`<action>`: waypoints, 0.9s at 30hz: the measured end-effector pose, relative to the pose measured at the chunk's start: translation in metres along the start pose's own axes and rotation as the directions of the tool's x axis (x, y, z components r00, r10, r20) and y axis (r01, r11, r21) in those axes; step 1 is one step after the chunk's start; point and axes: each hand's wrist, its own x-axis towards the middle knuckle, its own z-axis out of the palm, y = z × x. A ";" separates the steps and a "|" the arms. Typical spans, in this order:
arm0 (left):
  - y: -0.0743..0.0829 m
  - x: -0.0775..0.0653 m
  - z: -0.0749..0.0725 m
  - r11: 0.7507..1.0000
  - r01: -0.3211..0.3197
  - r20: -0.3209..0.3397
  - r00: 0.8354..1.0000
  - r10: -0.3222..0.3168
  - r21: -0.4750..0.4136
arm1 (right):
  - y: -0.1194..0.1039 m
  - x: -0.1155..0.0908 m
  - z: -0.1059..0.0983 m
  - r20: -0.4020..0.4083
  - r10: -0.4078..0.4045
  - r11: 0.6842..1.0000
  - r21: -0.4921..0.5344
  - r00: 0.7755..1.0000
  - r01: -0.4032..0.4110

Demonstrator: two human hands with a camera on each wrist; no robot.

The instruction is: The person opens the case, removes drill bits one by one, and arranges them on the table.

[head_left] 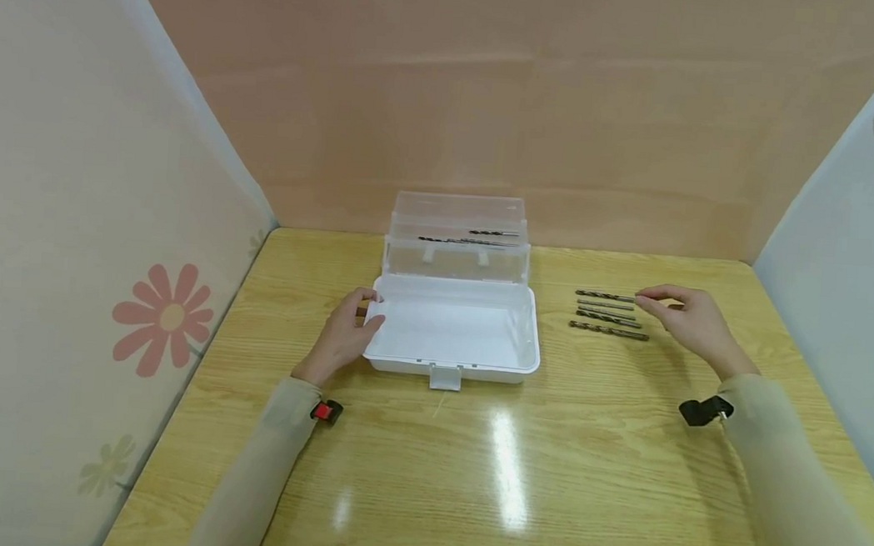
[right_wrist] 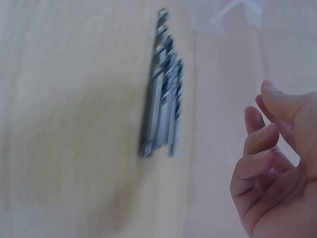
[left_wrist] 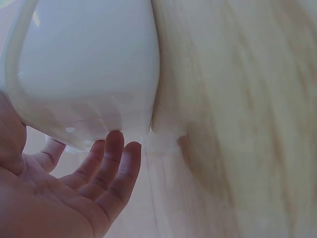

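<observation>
A white plastic storage box stands with its clear lid raised. My left hand holds the box by its left side, thumb over the rim and fingers round the outer wall. In the left wrist view the fingers of that hand curl against the corner of the box. Several metal drill bits lie side by side to the right of the box. My right hand hovers at the shank end of the farthest one. The right wrist view shows this hand loosely bent, nothing visible between its fingertips, apart from the bits.
More drill bits show within the raised clear lid section. The wooden table backs onto an orange-brown wall. Pale patterned panels flank it left and right.
</observation>
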 end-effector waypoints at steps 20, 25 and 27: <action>0.005 -0.002 0.000 1.000 0.006 -0.001 1.000 -0.006 0.000 | -0.118 0.045 0.005 -0.018 -0.118 0.993 -0.025 0.993 0.118; 0.005 -0.002 -0.001 1.000 0.003 0.000 1.000 -0.003 -0.002 | -0.136 0.055 0.010 -0.009 -0.125 0.992 -0.013 0.992 0.125; 0.005 -0.002 -0.001 1.000 0.003 0.002 1.000 -0.003 -0.007 | -0.144 0.058 0.012 0.006 -0.121 0.993 -0.007 0.993 0.121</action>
